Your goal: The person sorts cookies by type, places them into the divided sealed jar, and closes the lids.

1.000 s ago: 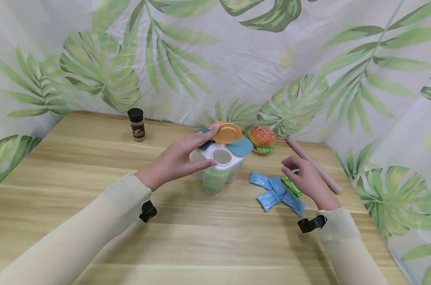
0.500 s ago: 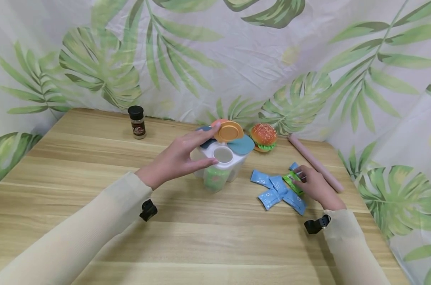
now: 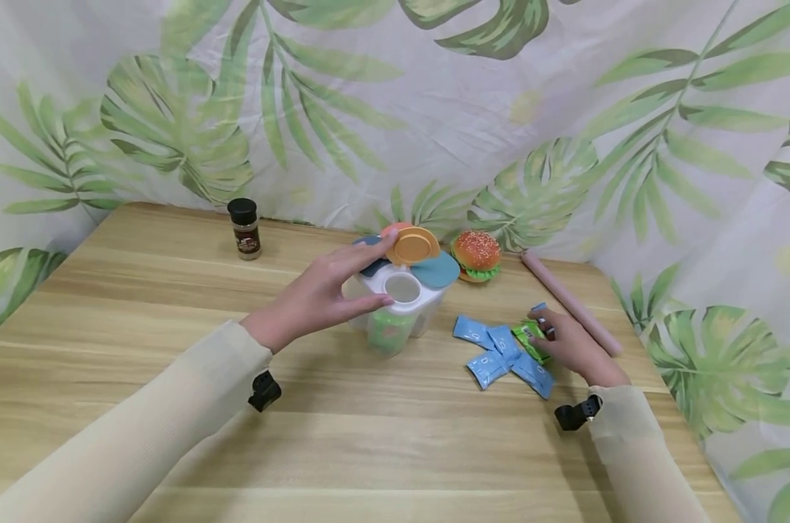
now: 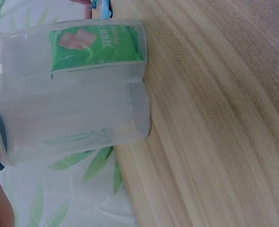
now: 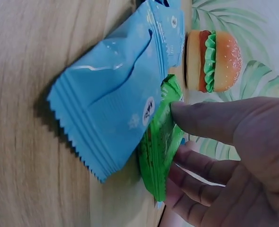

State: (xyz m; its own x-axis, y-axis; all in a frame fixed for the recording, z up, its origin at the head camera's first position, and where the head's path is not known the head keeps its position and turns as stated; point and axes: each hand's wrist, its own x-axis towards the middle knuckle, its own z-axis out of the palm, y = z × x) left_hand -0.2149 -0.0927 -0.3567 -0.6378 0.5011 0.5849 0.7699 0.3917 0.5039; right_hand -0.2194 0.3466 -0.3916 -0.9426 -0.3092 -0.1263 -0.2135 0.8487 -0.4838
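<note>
My left hand (image 3: 323,294) holds the top of a clear storage container (image 3: 408,323), thumb at the front of the white lid and fingertips by a raised orange flap (image 3: 412,246). Below that flap the round opening is uncovered. A green snack packet (image 4: 99,46) shows through the container wall in the left wrist view. My right hand (image 3: 574,347) is at another green snack packet (image 5: 160,137), thumb on its near face and fingers curled at its far side. Blue snack packets (image 3: 489,369) lie beside it, one (image 5: 113,90) close to the right wrist camera.
A toy hamburger (image 3: 476,256) sits right of the container, near the patterned cloth backdrop. Past my right hand lies a long pink rod (image 3: 570,301). A black-capped spice jar (image 3: 245,229) stands upright at the back left of the wooden table (image 3: 343,465).
My right hand has come down from above the packets, moved slightly right, and taken the green packet between thumb and fingers. The left hand stays on the container.
</note>
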